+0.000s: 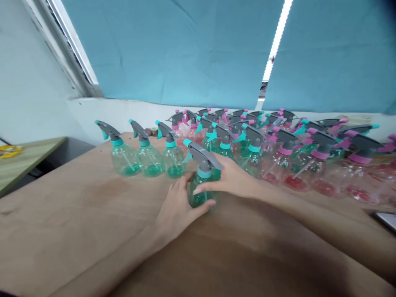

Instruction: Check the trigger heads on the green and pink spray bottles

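A green see-through spray bottle with a grey trigger head and turquoise collar stands upright between my hands, its nozzle toward the left. My left hand wraps the lower left of its body, thumb across the front. From the right, my right hand grips the upper body just under the collar, with its thumb on the front; its other fingers are partly hidden behind the bottle. Just left of it, three like green spray bottles stand in a row on the wooden table.
Many more spray bottles, green and pink, crowd the table's back and right. A dark-edged flat object lies at the right edge. Blue sheeting covers the window behind. Another table with a yellow item stands at far left.
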`<state>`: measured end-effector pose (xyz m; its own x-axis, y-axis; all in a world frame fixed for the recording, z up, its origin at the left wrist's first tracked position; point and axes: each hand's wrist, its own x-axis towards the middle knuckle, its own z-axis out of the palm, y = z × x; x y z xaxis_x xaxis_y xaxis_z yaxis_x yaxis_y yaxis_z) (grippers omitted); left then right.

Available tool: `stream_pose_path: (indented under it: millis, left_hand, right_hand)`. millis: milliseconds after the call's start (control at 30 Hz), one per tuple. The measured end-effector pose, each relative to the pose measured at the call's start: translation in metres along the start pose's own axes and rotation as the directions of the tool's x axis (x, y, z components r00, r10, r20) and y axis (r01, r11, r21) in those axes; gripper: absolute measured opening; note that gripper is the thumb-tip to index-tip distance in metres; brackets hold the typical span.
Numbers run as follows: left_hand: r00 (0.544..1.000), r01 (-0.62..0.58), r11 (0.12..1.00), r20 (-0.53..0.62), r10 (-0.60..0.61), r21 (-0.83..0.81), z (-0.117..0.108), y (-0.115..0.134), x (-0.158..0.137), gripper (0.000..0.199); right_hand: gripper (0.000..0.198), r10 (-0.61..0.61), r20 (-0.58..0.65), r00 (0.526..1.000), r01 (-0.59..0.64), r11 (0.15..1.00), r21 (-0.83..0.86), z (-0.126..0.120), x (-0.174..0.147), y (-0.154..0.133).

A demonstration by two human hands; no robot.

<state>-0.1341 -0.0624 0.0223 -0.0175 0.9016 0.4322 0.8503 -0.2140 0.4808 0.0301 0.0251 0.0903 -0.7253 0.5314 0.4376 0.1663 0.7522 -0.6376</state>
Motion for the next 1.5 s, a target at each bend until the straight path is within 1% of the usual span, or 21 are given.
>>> stream_pose_path:
  millis: [33, 67, 100, 167, 200, 233, 300, 400, 467, 533, 600, 700, 900, 1033, 1167, 1333, 1500]
  left_hand:
    - [1.0, 0.003, 1.0, -0.007, -0.003, 0.015, -0.002, -0.003, 0.002, 0.068]
    - [1.0, 0.0, 0.999, -0.02, 0.0, 0.036, -0.003, -0.006, 0.004, 0.068]
    - [0.999, -0.011, 0.998, -0.032, 0.013, 0.06, -0.005, -0.008, 0.006, 0.068]
    - [0.998, -0.039, 0.993, -0.053, 0.045, 0.107, -0.007, -0.011, 0.012, 0.067]
    - [0.996, -0.053, 0.99, -0.059, 0.061, 0.129, -0.008, -0.012, 0.015, 0.067]
    - [0.995, -0.061, 0.987, -0.065, 0.072, 0.15, -0.009, -0.013, 0.018, 0.067]
    - [0.993, -0.076, 0.978, -0.074, 0.092, 0.195, -0.009, -0.014, 0.024, 0.068]
    - [0.988, -0.098, 0.943, -0.085, 0.131, 0.317, -0.01, -0.014, 0.032, 0.069]
    - [0.986, -0.096, 0.909, -0.087, 0.142, 0.405, -0.011, -0.012, 0.037, 0.07]
    - [0.987, -0.086, 0.879, -0.082, 0.14, 0.47, -0.012, -0.01, 0.042, 0.072]
    - [0.987, -0.084, 0.851, -0.076, 0.143, 0.518, -0.013, -0.008, 0.046, 0.073]
    - [0.985, -0.082, 0.809, -0.074, 0.154, 0.582, -0.012, -0.007, 0.052, 0.073]
    - [0.983, -0.08, 0.793, -0.085, 0.165, 0.604, -0.007, -0.009, 0.063, 0.071]
    - [0.981, -0.09, 0.776, -0.08, 0.178, 0.625, -0.006, -0.01, 0.068, 0.071]
    - [0.978, -0.096, 0.76, -0.081, 0.191, 0.642, -0.007, -0.014, 0.071, 0.069]
    - [0.976, -0.096, 0.756, -0.088, 0.2, 0.647, -0.005, -0.018, 0.074, 0.068]
    - [0.977, -0.087, 0.757, -0.094, 0.192, 0.647, -0.006, -0.018, 0.074, 0.072]
  right_hand:
    - [0.073, 0.036, 0.037, 0.999, -0.034, 0.998, -0.047, -0.008, -0.001, -0.001]
    - [0.082, 0.058, 0.042, 0.997, -0.054, 0.993, -0.104, -0.017, -0.002, -0.002]
    - [0.083, 0.084, 0.042, 0.996, -0.077, 0.985, -0.153, -0.026, -0.003, -0.003]
    - [0.074, 0.157, 0.026, 0.987, -0.146, 0.958, -0.248, -0.044, -0.005, -0.007]
    - [0.066, 0.168, -0.009, 0.986, -0.164, 0.946, -0.281, -0.053, -0.006, -0.01]
    - [0.055, 0.162, -0.044, 0.986, -0.168, 0.94, -0.297, -0.06, -0.006, -0.012]
    - [0.04, 0.133, -0.141, 0.981, -0.175, 0.918, -0.356, -0.071, -0.004, -0.015]
    - [0.034, 0.068, -0.271, 0.96, -0.196, 0.856, -0.478, -0.081, 0.003, -0.013]
    - [0.034, 0.028, -0.318, 0.948, -0.214, 0.795, -0.568, -0.083, 0.01, -0.007]
    - [0.038, 0.013, -0.334, 0.942, -0.236, 0.734, -0.637, -0.082, 0.018, 0.0]
    - [0.045, 0.044, -0.325, 0.945, -0.265, 0.686, -0.677, -0.079, 0.024, 0.007]
    - [0.049, 0.125, -0.303, 0.945, -0.311, 0.632, -0.709, -0.071, 0.033, 0.013]
    - [0.05, 0.179, -0.3, 0.937, -0.347, 0.573, -0.743, -0.062, 0.045, 0.021]
    - [0.041, 0.187, -0.268, 0.945, -0.327, 0.566, -0.757, -0.064, 0.048, 0.027]
    - [0.038, 0.195, -0.249, 0.949, -0.316, 0.581, -0.75, -0.065, 0.048, 0.03]
    - [0.036, 0.193, -0.246, 0.95, -0.313, 0.607, -0.731, -0.066, 0.044, 0.025]
    - [0.035, 0.184, -0.233, 0.955, -0.297, 0.642, -0.707, -0.066, 0.035, 0.019]
